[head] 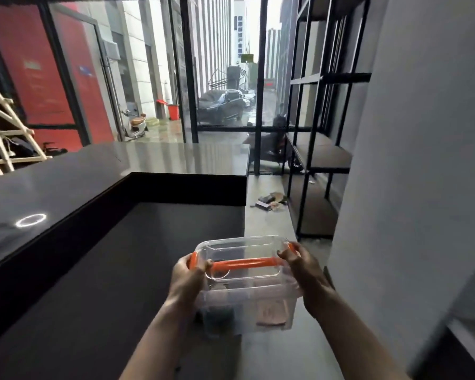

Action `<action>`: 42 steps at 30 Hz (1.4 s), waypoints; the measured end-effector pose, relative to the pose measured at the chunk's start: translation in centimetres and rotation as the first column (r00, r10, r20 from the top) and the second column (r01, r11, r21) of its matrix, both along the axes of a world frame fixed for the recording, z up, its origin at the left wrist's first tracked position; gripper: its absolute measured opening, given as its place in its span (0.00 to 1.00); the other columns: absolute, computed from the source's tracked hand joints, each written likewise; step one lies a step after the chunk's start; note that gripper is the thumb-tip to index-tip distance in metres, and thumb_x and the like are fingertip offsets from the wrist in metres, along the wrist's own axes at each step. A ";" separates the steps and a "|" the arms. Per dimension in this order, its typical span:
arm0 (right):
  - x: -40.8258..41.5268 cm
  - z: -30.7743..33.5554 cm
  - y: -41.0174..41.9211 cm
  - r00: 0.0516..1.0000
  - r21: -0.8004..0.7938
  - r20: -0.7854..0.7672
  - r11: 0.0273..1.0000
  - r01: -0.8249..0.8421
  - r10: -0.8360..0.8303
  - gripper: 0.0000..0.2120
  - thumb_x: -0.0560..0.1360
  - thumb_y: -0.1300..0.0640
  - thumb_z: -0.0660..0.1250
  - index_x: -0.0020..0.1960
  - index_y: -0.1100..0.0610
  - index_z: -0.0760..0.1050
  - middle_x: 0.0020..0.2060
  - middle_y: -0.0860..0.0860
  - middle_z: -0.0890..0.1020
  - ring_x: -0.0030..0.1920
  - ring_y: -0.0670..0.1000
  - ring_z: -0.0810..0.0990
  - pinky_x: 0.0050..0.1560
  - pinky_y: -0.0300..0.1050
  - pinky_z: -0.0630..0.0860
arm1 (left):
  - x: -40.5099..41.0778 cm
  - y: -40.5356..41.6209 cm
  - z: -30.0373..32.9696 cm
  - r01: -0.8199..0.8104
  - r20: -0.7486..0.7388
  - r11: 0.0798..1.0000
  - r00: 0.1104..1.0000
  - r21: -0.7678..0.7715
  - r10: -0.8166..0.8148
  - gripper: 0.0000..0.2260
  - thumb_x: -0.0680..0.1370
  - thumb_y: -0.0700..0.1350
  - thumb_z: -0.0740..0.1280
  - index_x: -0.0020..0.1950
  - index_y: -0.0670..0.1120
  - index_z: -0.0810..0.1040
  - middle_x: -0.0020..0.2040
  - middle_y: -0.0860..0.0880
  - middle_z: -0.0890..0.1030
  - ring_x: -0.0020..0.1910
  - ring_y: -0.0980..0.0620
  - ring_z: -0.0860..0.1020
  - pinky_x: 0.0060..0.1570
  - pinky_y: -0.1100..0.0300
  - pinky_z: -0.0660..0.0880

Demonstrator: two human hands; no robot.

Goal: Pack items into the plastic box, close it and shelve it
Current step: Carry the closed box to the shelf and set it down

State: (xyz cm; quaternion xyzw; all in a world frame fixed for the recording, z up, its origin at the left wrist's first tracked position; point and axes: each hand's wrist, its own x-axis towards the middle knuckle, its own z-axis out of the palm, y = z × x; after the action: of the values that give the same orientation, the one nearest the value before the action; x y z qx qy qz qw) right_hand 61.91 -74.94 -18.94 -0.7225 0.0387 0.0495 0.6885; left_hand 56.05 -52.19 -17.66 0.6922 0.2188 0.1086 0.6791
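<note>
Both hands, left hand and right hand, clasp plastic box ends | packed, lid on | shelving left: black shelf unit at 1 o'clock

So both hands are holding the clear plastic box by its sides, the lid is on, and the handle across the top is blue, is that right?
Not quite. The head view shows the handle across the lid is orange, not blue. The rest stands: the left hand and the right hand hold the clear plastic box by its sides, and the lid is on.

Both forearms extended, left grip and right grip clamped, palms inward
</note>
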 end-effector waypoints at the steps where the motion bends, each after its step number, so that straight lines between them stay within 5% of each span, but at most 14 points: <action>1: 0.1 -0.3 -0.7 1.000 -0.003 -0.004 1.000 0.022 -0.022 0.19 0.78 0.48 0.66 0.66 0.54 0.74 0.55 0.57 0.83 0.50 0.56 0.82 0.37 0.44 0.75 | 1.0 -0.5 0.0 0.019 0.004 1.000 1.000 0.010 -0.019 0.11 0.77 0.43 0.69 0.57 0.40 0.79 0.46 0.44 0.84 0.41 0.49 0.80 0.45 0.52 0.78; 7: 3.6 -2.5 -4.5 0.986 -0.008 -0.038 0.987 0.159 -0.160 0.23 0.78 0.45 0.66 0.71 0.50 0.70 0.60 0.57 0.81 0.57 0.60 0.82 0.57 0.64 0.80 | 7.3 -4.3 -0.6 0.112 0.013 0.993 0.994 0.031 -0.113 0.14 0.77 0.39 0.69 0.63 0.38 0.76 0.44 0.47 0.80 0.37 0.57 0.77 0.23 0.75 0.70; 9: 5.8 -2.8 -5.7 0.981 -0.030 -0.041 0.981 0.190 -0.192 0.26 0.76 0.44 0.67 0.72 0.50 0.70 0.61 0.57 0.81 0.57 0.60 0.81 0.56 0.63 0.81 | 10.0 -5.4 -1.1 0.144 0.007 0.990 0.989 0.005 -0.144 0.14 0.78 0.40 0.69 0.63 0.38 0.75 0.43 0.47 0.81 0.37 0.56 0.77 0.25 0.70 0.72; 13: 12.2 -2.9 -7.8 0.971 -0.073 -0.001 0.968 0.240 -0.240 0.24 0.80 0.51 0.66 0.75 0.55 0.68 0.62 0.58 0.79 0.51 0.55 0.81 0.36 0.44 0.76 | 17.2 -7.3 -2.2 0.218 0.010 0.975 0.976 -0.032 -0.218 0.17 0.78 0.42 0.68 0.65 0.39 0.75 0.49 0.44 0.83 0.39 0.54 0.79 0.26 0.69 0.72; 19: 25.3 -2.2 -8.6 0.954 -0.056 0.015 0.953 0.299 -0.299 0.25 0.81 0.51 0.66 0.75 0.52 0.65 0.59 0.55 0.79 0.46 0.49 0.80 0.31 0.41 0.76 | 32.7 -8.5 -2.7 0.288 0.015 0.954 0.958 -0.086 -0.287 0.17 0.77 0.40 0.70 0.65 0.38 0.75 0.49 0.42 0.84 0.39 0.52 0.81 0.22 0.72 0.72; 23: 34.8 -1.7 -9.1 0.944 -0.082 -0.003 0.941 0.328 -0.330 0.25 0.80 0.51 0.66 0.76 0.51 0.66 0.63 0.56 0.79 0.50 0.53 0.82 0.34 0.45 0.78 | 43.3 -9.0 -2.1 0.313 0.034 0.940 0.950 -0.134 -0.312 0.22 0.76 0.40 0.71 0.68 0.38 0.73 0.54 0.39 0.82 0.38 0.52 0.80 0.21 0.71 0.71; 26: 40.4 -1.5 -9.5 0.931 -0.087 -0.020 0.928 0.362 -0.364 0.29 0.77 0.48 0.69 0.76 0.49 0.65 0.66 0.56 0.77 0.59 0.59 0.80 0.49 0.56 0.82 | 49.5 -9.8 -1.8 0.349 0.043 0.925 0.937 -0.152 -0.347 0.23 0.76 0.39 0.71 0.69 0.39 0.70 0.49 0.44 0.81 0.39 0.54 0.79 0.21 0.73 0.71; 29: 45.1 -1.1 -9.9 0.925 -0.077 -0.036 0.924 0.375 -0.378 0.29 0.76 0.47 0.69 0.74 0.49 0.68 0.65 0.57 0.78 0.60 0.60 0.80 0.60 0.65 0.79 | 54.3 -10.4 -1.9 0.363 0.044 0.919 0.932 -0.151 -0.361 0.26 0.76 0.41 0.71 0.72 0.41 0.68 0.56 0.42 0.81 0.45 0.52 0.81 0.22 0.72 0.73; 32: 50.0 -1.0 -10.3 0.929 -0.072 -0.053 0.930 0.361 -0.365 0.24 0.76 0.47 0.69 0.71 0.48 0.69 0.62 0.57 0.79 0.59 0.61 0.81 0.58 0.67 0.80 | 59.0 -11.0 -1.9 0.354 0.042 0.926 0.935 -0.133 -0.352 0.24 0.77 0.41 0.70 0.72 0.42 0.69 0.57 0.42 0.80 0.43 0.54 0.80 0.25 0.70 0.73; 38: 61.3 -2.2 -12.2 0.925 -0.034 -0.074 0.928 0.370 -0.372 0.33 0.68 0.43 0.70 0.72 0.47 0.70 0.62 0.55 0.79 0.59 0.60 0.81 0.59 0.65 0.80 | 70.2 -13.1 -2.4 0.317 0.021 0.945 0.949 -0.082 -0.316 0.24 0.77 0.38 0.69 0.72 0.41 0.69 0.58 0.42 0.77 0.40 0.56 0.76 0.20 0.72 0.72; 42: 71.2 -2.6 -14.5 0.935 0.008 -0.072 0.938 0.348 -0.346 0.21 0.78 0.53 0.69 0.70 0.49 0.70 0.60 0.53 0.79 0.53 0.53 0.81 0.45 0.50 0.81 | 79.0 -15.3 -2.1 0.265 0.016 0.962 0.964 -0.057 -0.265 0.24 0.77 0.40 0.70 0.72 0.43 0.69 0.63 0.41 0.77 0.41 0.56 0.76 0.25 0.69 0.70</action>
State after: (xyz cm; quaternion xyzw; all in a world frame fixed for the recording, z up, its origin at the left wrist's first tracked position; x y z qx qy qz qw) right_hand 133.14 -89.44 -21.55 -0.6952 0.1889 -0.0473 0.6920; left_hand 135.00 -67.53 -19.78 0.6945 0.1246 0.0130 0.7085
